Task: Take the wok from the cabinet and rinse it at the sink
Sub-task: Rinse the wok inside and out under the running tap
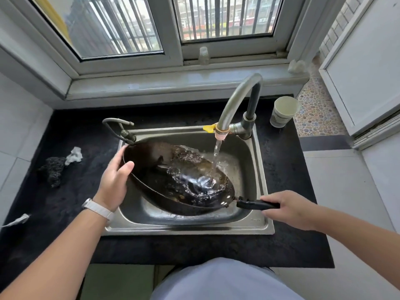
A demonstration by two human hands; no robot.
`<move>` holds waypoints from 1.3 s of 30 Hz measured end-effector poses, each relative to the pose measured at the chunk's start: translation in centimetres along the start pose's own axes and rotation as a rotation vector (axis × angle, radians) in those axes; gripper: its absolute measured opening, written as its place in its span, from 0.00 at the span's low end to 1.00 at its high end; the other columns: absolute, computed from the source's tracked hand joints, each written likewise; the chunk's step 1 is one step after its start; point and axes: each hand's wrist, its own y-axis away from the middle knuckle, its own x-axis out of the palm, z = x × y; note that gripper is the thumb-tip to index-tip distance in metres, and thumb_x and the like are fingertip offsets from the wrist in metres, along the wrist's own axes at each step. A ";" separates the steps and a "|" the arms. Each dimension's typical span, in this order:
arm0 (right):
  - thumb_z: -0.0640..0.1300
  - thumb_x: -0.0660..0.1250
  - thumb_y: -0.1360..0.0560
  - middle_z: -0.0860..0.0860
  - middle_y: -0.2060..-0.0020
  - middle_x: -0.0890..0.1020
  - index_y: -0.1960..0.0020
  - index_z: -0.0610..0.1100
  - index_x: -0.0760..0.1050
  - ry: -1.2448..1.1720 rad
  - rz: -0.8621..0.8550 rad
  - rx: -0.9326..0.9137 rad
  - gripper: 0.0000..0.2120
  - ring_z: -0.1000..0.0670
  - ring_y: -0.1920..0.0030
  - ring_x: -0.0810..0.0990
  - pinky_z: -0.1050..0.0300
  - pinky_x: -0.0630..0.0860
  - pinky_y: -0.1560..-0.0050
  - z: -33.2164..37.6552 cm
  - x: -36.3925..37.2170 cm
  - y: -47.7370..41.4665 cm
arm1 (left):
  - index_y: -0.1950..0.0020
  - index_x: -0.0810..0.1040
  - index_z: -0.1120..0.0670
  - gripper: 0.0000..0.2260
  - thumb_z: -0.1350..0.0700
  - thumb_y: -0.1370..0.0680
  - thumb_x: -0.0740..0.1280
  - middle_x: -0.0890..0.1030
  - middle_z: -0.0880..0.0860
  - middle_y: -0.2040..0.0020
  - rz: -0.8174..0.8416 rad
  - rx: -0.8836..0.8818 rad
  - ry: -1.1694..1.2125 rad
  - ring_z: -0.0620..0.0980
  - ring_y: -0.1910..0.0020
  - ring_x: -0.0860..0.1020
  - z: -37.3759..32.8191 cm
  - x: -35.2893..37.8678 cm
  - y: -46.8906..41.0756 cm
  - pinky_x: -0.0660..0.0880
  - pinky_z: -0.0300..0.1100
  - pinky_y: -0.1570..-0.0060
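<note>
- Wok (151,163): out of the cabinet and tilted inside the sink (188,229), with faucet (236,100) water striking its bowl. Rinsing is under way; draining likely remains.
- Left hand (115,182): grips the wok's left rim, thumb over the edge.
- Right hand (287,210): fingers curled round the black handle (257,205).
- Window (121,24): barred, behind the sink.
- Countertop (65,202): dark stone, surrounds the sink.
- Paper cup (283,111): beside the faucet.
- Scouring pad (52,172): left of the sink.

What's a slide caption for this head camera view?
Tap water runs into a tilted wok in the sink; left hand holds its rim, right hand grips the handle.
</note>
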 end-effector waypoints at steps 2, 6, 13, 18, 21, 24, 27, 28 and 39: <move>0.47 0.68 0.23 0.53 0.70 0.75 0.52 0.51 0.81 -0.025 0.037 -0.008 0.04 0.56 0.71 0.71 0.60 0.67 0.68 0.2 -0.1 -0.6 | 0.39 0.75 0.33 0.20 0.43 0.30 0.59 0.78 0.33 0.41 -0.028 -0.038 0.013 0.38 0.34 0.72 -0.8 0.0 0.5 0.64 0.47 0.28; 0.44 0.68 0.23 0.56 0.71 0.75 0.50 0.51 0.82 -0.057 0.080 -0.021 0.05 0.59 0.72 0.70 0.67 0.66 0.69 0.7 -0.3 -1.7 | 0.31 0.73 0.38 0.26 0.42 0.29 0.59 0.78 0.41 0.34 -0.073 -0.061 -0.004 0.42 0.32 0.72 -0.5 -0.7 0.7 0.66 0.50 0.29; 0.46 0.70 0.23 0.62 0.69 0.81 0.49 0.62 0.79 -0.028 0.077 -0.048 0.10 0.62 0.70 0.75 0.69 0.70 0.66 1.6 -1.7 -3.9 | 0.25 0.68 0.50 0.31 0.44 0.28 0.60 0.74 0.49 0.29 -0.131 -0.099 -0.038 0.47 0.28 0.70 0.8 -2.1 1.0 0.64 0.56 0.27; 0.47 0.69 0.23 0.61 0.70 0.79 0.49 0.59 0.81 0.063 0.095 -0.094 0.08 0.60 0.71 0.73 0.66 0.69 0.66 2.1 -3.1 -5.7 | 0.24 0.67 0.49 0.32 0.45 0.29 0.61 0.73 0.47 0.28 -0.171 -0.114 -0.015 0.45 0.28 0.69 0.9 -2.7 1.7 0.63 0.54 0.27; 0.47 0.69 0.23 0.63 0.71 0.79 0.46 0.58 0.81 0.111 0.079 -0.102 0.09 0.60 0.72 0.73 0.67 0.70 0.68 2.6 -3.9 -6.4 | 0.23 0.64 0.51 0.36 0.45 0.31 0.61 0.71 0.47 0.26 -0.195 -0.120 0.009 0.43 0.27 0.68 1.2 -2.7 2.3 0.62 0.51 0.26; 0.48 0.69 0.23 0.60 0.68 0.82 0.43 0.56 0.81 0.216 0.048 -0.111 0.10 0.60 0.72 0.75 0.66 0.71 0.68 3.1 -4.7 -7.0 | 0.24 0.65 0.53 0.36 0.44 0.32 0.62 0.71 0.49 0.27 -0.237 -0.145 0.067 0.44 0.28 0.69 1.8 -2.5 2.6 0.63 0.51 0.27; 0.49 0.69 0.23 0.51 0.65 0.84 0.43 0.54 0.80 0.327 0.016 -0.115 0.10 0.56 0.71 0.77 0.59 0.74 0.66 3.3 -5.2 -7.1 | 0.26 0.68 0.55 0.34 0.45 0.31 0.63 0.74 0.52 0.29 -0.271 -0.175 0.154 0.47 0.30 0.71 2.7 -2.4 2.6 0.66 0.51 0.29; 0.50 0.68 0.23 0.50 0.65 0.84 0.43 0.54 0.80 0.361 0.004 -0.114 0.10 0.55 0.69 0.79 0.57 0.76 0.65 3.2 -5.2 -7.0 | 0.27 0.69 0.56 0.32 0.46 0.30 0.63 0.75 0.53 0.31 -0.273 -0.182 0.172 0.47 0.31 0.73 3.0 -2.2 2.6 0.67 0.51 0.29; 0.54 0.64 0.22 0.59 0.64 0.79 0.47 0.58 0.76 0.596 -0.149 -0.046 0.05 0.57 0.64 0.77 0.61 0.75 0.64 1.6 -3.6 -2.3 | 0.25 0.66 0.59 0.27 0.69 0.24 0.61 0.73 0.54 0.30 -0.152 -0.303 0.259 0.45 0.33 0.73 5.5 1.5 1.5 0.68 0.44 0.32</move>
